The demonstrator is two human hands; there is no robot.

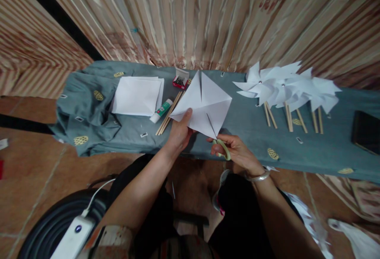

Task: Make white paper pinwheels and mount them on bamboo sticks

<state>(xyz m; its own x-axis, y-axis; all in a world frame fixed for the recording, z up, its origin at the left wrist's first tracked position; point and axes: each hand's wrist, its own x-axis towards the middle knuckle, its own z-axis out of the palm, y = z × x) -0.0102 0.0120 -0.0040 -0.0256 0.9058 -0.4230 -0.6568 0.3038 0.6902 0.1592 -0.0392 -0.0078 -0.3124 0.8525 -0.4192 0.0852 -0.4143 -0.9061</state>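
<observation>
A square sheet of white paper (216,93) is held above the cloth, with a slit running in from its upper edge. My left hand (180,132) grips the sheet's left side, thumb on top and fingers underneath. In my right hand (233,148) are scissors (224,149) with pale green handles. Their blade lies along the paper at its lower corner, pointing toward the middle; part of the blades is hidden. Just left of the sheet lie several wooden sticks (169,113), a green and white glue stick (161,110) and an opened small red box (180,81) of dark pins or tacks.
A stack of white paper (136,96) lies at the left of the cloth-covered table (249,132). Several white paper pinwheels (283,85) with wooden sticks rest at the right. A dark phone (366,132) is near the right edge. A striped curtain (190,21) hangs behind.
</observation>
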